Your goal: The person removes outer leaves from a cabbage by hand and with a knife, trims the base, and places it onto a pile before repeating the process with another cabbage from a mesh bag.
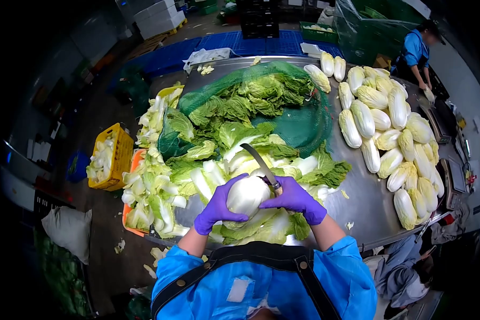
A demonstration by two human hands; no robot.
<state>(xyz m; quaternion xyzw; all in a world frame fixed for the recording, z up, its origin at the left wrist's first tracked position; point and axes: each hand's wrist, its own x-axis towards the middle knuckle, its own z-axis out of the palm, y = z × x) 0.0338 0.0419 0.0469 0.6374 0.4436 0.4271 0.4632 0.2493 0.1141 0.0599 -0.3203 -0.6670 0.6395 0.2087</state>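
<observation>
A napa cabbage (246,196) with a white base is held close to my body, over loose green leaves. My left hand (222,205), in a purple glove, wraps its left side. In my gloved right hand (295,198) is a curved knife (262,164), its blade pointing up and to the left beyond the cabbage. The right thumb rests against the cabbage's right side. Cut outer leaves (202,181) lie around both hands. Behind them, a green mesh bag (304,125) lies open with leafy cabbages (250,98) inside.
Trimmed cabbages (381,117) are piled on the right of the metal table (352,194). An orange crate (130,213) overflows with leaves at the left edge; a yellow crate (124,157) stands beyond it. Another person (415,53) works at the far right, near a scale (456,176).
</observation>
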